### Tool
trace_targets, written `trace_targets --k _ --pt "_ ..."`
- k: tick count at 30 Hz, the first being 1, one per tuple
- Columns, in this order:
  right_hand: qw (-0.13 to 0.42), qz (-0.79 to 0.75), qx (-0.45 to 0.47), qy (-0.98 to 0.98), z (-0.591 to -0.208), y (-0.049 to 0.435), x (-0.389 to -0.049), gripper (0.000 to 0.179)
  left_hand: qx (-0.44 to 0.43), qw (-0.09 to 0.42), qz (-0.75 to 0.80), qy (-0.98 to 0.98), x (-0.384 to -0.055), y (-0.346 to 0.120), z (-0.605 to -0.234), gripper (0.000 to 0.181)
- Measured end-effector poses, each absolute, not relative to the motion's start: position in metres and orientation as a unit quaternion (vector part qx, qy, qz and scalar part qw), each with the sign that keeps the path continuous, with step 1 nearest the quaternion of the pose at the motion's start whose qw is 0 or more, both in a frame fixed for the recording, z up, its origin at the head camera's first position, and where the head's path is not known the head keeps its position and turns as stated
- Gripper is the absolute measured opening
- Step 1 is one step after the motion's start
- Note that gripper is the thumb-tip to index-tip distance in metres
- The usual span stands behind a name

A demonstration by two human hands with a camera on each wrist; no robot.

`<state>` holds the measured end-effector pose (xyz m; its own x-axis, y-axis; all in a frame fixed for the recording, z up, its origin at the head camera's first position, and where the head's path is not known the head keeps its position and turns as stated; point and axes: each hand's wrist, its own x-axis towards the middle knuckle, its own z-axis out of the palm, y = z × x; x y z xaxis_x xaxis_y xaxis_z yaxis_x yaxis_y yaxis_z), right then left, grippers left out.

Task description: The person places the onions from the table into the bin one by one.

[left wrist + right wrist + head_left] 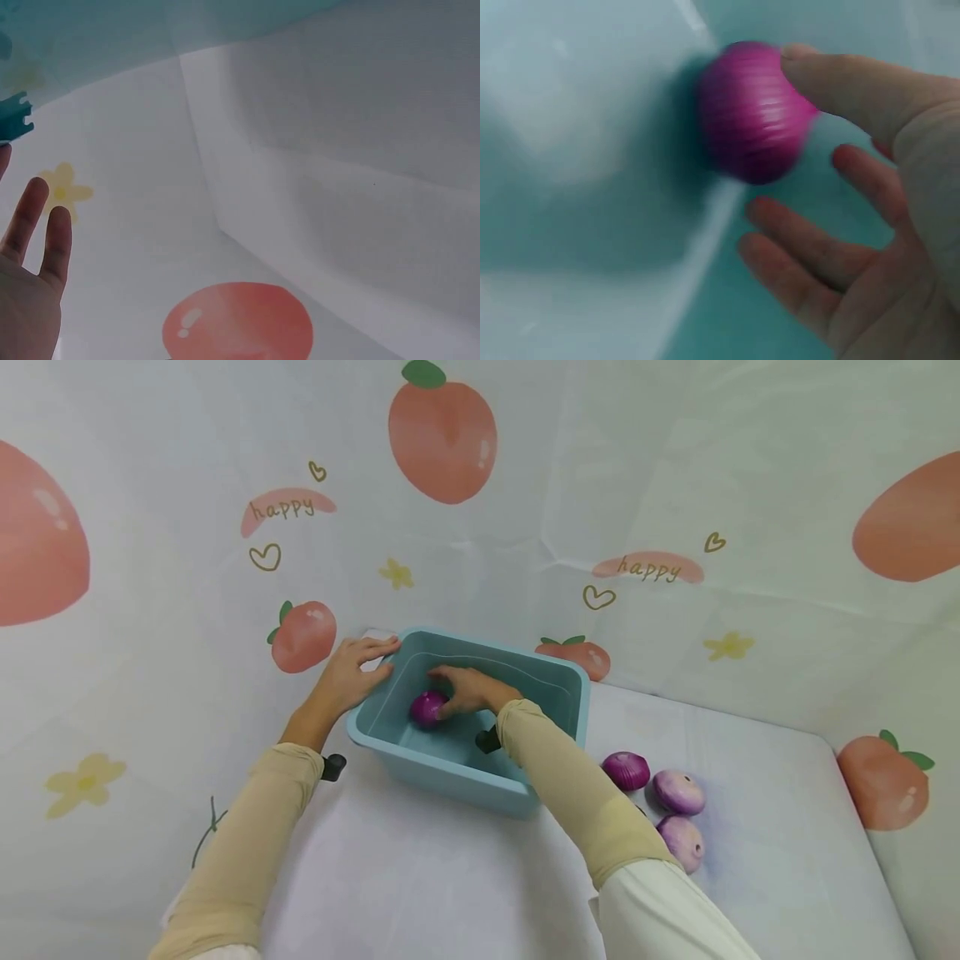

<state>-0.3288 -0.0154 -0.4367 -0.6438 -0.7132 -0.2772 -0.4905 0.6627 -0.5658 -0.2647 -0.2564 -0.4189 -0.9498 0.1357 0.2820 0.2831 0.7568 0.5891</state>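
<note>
A blue plastic bin (457, 785) stands on the white-covered table. Inside, towards its left end, lies a purple onion (427, 709). My right hand (471, 690) reaches into the bin over the onion. In the right wrist view the thumb overlaps the onion's edge (754, 120), while the other fingers (802, 247) are spread apart from it. My left hand (351, 673) is at the bin's left rim, its fingertips at the edge. The left wrist view catches only part of that hand (34, 277), with straight, spread fingers.
Right of the bin, a purple onion (626, 771) lies near two paler purple-and-white round vegetables (678, 792), the nearer one partly behind my right forearm. A cloth wall (517, 527) printed with peaches and flowers rises behind the bin.
</note>
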Motion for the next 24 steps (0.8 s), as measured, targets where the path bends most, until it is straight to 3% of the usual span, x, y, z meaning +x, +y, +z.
trace_targets --k 14,24 --pt "0.242 -0.375 -0.357 0.821 -0.357 0.026 -0.307 0.086 -0.115 0.097 -0.341 -0.928 -0.266 -0.256 -0.420 0.043" --pt "0.126 -0.442 -0.353 0.815 -0.320 0.110 -0.283 0.079 -0.132 0.106 -0.350 -0.921 -0.265 -0.258 -0.419 0.043"
